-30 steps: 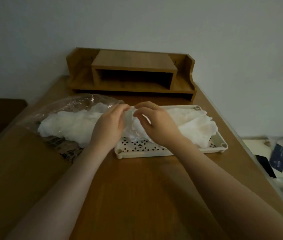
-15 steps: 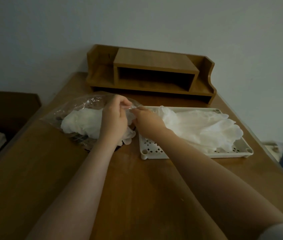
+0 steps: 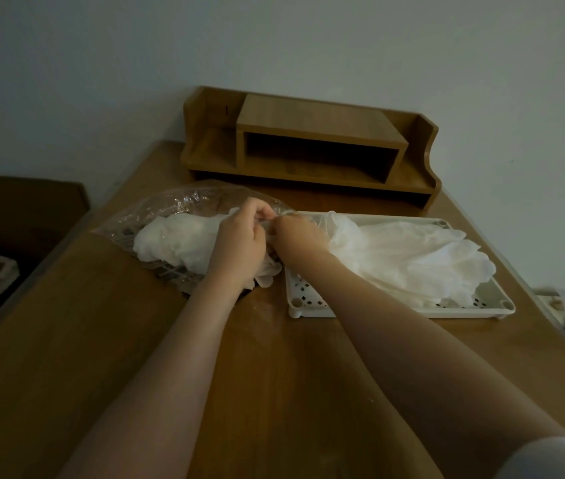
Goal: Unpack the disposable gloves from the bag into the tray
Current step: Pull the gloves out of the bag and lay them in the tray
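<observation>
Hands meet at the middle of the wooden table (image 3: 274,375), over the gap between the bag and the tray. The left hand (image 3: 239,242) has its fingers curled, pinching thin film at the mouth of the clear plastic bag (image 3: 184,205), which lies crumpled on the table to the left. The right hand (image 3: 296,236) faces it, fingertips bent in and pinching the same bunched bit of material, knuckles nearly touching the left hand's; whether that bit is bag film or a glove edge cannot be told. A heap of white disposable gloves (image 3: 174,242) sits inside the bag, a few of them spilling out from under the left wrist onto the table. Another pile of gloves (image 3: 412,257) lies spread across the white perforated tray (image 3: 308,300), just right of the bag, with glove fingers reaching toward the tray's right end. Behind both, a wooden desk shelf (image 3: 312,146) stands against the wall
</observation>
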A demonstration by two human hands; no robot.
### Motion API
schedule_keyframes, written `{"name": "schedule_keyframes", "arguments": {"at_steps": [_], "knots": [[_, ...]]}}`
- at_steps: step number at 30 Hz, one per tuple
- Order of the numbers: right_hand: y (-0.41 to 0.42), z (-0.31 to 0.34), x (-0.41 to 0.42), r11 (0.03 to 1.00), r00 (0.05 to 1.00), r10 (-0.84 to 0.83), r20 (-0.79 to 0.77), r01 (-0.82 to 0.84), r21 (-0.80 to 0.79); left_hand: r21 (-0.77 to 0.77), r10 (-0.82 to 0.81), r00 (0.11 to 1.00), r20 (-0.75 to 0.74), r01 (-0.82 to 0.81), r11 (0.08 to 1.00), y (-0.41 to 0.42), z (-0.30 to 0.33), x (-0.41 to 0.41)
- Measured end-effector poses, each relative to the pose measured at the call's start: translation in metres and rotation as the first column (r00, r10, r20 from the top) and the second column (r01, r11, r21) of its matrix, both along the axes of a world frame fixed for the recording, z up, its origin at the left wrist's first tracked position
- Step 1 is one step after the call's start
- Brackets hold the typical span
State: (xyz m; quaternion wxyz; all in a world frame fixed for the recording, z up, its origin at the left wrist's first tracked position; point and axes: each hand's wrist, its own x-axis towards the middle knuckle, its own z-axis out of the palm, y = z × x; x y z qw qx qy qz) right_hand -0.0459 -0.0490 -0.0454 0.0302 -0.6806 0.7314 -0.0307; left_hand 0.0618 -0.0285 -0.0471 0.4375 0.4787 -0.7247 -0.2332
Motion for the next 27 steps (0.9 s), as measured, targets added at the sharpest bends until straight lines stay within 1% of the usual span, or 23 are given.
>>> {"name": "schedule_keyframes", "arguments": {"at_steps": [2, 4, 5, 7, 8, 9, 11, 14, 16, 17, 19, 21, 23, 24, 25, 26, 27], "knots": [[0.002, -0.001, -0.001, 1.000, 0.999, -0.002, 0.051, 0.003, -0.014, -0.001, 0.000, 0.999, 0.043, 0.000, 1.000, 0.001, 0.000, 0.001], [0.009, -0.003, -0.006, 0.995, 0.982, 0.050, 0.180, -0.034, -0.089, -0.004, -0.008, 0.994, 0.106, 0.009, 1.000, 0.002, -0.002, 0.002], [0.015, -0.004, -0.011, 0.986, 0.963, 0.084, 0.258, -0.043, -0.162, 0.002, -0.007, 0.992, 0.129, 0.007, 1.000, 0.002, -0.002, 0.001], [0.027, 0.001, -0.020, 0.930, 0.909, 0.147, 0.391, 0.009, -0.369, 0.006, 0.004, 0.984, 0.179, -0.005, 1.000, 0.002, -0.003, -0.001], [0.032, 0.005, -0.024, 0.894, 0.882, 0.170, 0.441, 0.050, -0.445, 0.001, 0.012, 0.976, 0.218, -0.013, 1.000, 0.003, -0.004, -0.002], [0.036, 0.010, -0.028, 0.870, 0.850, 0.186, 0.492, 0.090, -0.485, -0.011, 0.021, 0.967, 0.254, -0.019, 1.000, 0.003, -0.006, -0.003], [0.041, 0.015, -0.033, 0.858, 0.780, 0.213, 0.588, 0.139, -0.495, -0.051, 0.044, 0.951, 0.305, -0.030, 0.998, 0.003, -0.009, -0.005], [0.048, 0.017, -0.039, 0.853, 0.719, 0.244, 0.651, 0.160, -0.497, -0.121, 0.090, 0.927, 0.363, -0.049, 0.991, 0.000, -0.015, -0.003], [0.057, 0.020, -0.043, 0.836, 0.666, 0.271, 0.695, 0.196, -0.513, -0.126, 0.123, 0.901, 0.416, -0.077, 0.989, -0.002, -0.018, 0.000], [0.061, 0.022, -0.045, 0.830, 0.621, 0.283, 0.731, 0.224, -0.511, -0.114, 0.131, 0.892, 0.433, -0.090, 0.989, -0.002, -0.018, 0.000], [0.069, 0.029, -0.047, 0.833, 0.491, 0.299, 0.818, 0.285, -0.475, -0.082, 0.129, 0.895, 0.428, -0.103, 0.991, -0.001, -0.016, -0.002], [0.073, 0.033, -0.050, 0.845, 0.337, 0.291, 0.895, 0.349, -0.406, -0.031, 0.108, 0.923, 0.369, -0.104, 0.994, 0.003, -0.008, -0.004], [0.076, 0.038, -0.056, 0.880, 0.156, 0.266, 0.951, 0.365, -0.305, 0.048, 0.047, 0.969, 0.241, -0.060, 0.997, 0.010, 0.004, -0.007], [0.076, 0.039, -0.062, 0.900, 0.077, 0.248, 0.966, 0.350, -0.259, 0.096, 0.010, 0.989, 0.147, -0.024, 0.995, 0.013, 0.010, -0.008], [0.078, 0.041, -0.069, 0.920, 0.011, 0.235, 0.972, 0.320, -0.226, 0.159, -0.023, 1.000, 0.019, 0.020, 0.987, 0.017, 0.017, -0.010], [0.079, 0.043, -0.077, 0.939, -0.050, 0.220, 0.974, 0.280, -0.198, 0.230, -0.042, 0.989, -0.139, 0.073, 0.970, 0.019, 0.021, -0.011], [0.080, 0.045, -0.084, 0.956, -0.103, 0.204, 0.974, 0.235, -0.176, 0.297, -0.034, 0.951, -0.309, 0.130, 0.946, 0.022, 0.025, -0.012]]}}
